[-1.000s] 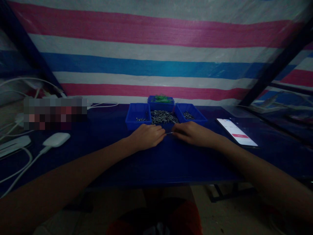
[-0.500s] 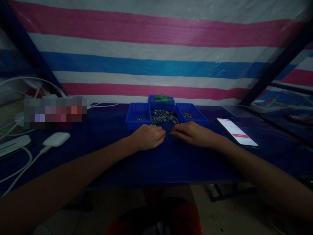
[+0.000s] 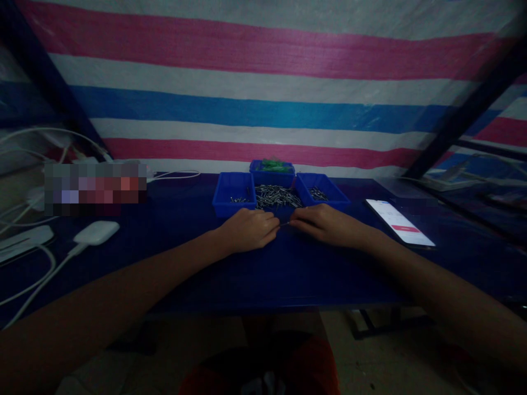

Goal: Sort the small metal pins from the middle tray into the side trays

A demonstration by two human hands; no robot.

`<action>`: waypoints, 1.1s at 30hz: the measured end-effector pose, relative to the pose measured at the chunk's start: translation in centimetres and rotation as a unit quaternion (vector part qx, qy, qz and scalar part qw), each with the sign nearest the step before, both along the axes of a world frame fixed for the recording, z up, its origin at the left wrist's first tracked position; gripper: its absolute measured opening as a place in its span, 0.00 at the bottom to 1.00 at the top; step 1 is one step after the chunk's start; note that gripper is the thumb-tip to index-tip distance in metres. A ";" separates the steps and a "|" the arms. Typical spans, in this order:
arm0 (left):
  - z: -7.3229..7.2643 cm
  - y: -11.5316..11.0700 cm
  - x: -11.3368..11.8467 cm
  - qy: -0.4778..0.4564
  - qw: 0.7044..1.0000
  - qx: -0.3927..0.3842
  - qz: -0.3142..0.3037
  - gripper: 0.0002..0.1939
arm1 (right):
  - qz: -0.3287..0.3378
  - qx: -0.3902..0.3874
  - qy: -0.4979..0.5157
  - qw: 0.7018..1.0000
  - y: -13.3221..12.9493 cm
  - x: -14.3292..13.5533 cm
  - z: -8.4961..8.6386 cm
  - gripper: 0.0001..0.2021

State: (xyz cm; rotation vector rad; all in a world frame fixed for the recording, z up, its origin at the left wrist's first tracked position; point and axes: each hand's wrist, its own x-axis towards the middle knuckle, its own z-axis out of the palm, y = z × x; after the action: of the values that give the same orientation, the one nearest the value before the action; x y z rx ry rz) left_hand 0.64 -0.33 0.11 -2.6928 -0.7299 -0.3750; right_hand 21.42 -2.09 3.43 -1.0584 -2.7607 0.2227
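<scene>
My left hand [image 3: 250, 230] and my right hand [image 3: 323, 222] are close together over the blue table, fingers closed in a pinch. Between their fingertips runs a small thin metal piece [image 3: 285, 224], its ends hidden by the fingers. Just behind the hands lies a pile of small metal pieces [image 3: 276, 196]. It sits between a left blue bin [image 3: 233, 206] and a right blue bin [image 3: 329, 197], each with some metal pieces inside. Behind the pile is a third blue bin [image 3: 272, 177] holding green items [image 3: 273, 164].
A lit phone [image 3: 401, 224] lies on the table [image 3: 263, 285] to the right. At the left are a white charger [image 3: 97, 233], white cables and a pale flat device [image 3: 24, 243]. A striped sheet [image 3: 263, 115] hangs behind, with dark frame bars at both sides.
</scene>
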 end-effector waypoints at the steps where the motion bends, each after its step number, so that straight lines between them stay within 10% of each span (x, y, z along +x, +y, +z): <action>1: 0.0 0.0 0.0 -0.003 1.000 0.000 0.000 0.13 | -0.001 0.000 0.000 1.000 0.1 0.1 0.0 0.13; 33: 0.3 -0.2 -0.2 -0.036 0.997 0.052 -0.048 0.12 | 0.025 -0.025 -0.015 0.999 0.6 0.4 -0.7 0.08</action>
State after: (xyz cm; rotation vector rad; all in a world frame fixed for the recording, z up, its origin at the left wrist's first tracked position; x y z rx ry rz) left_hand 0.45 -0.52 0.37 -2.6339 -0.5853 -0.5227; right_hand 21.78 -1.45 2.75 -1.0124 -2.8253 0.2862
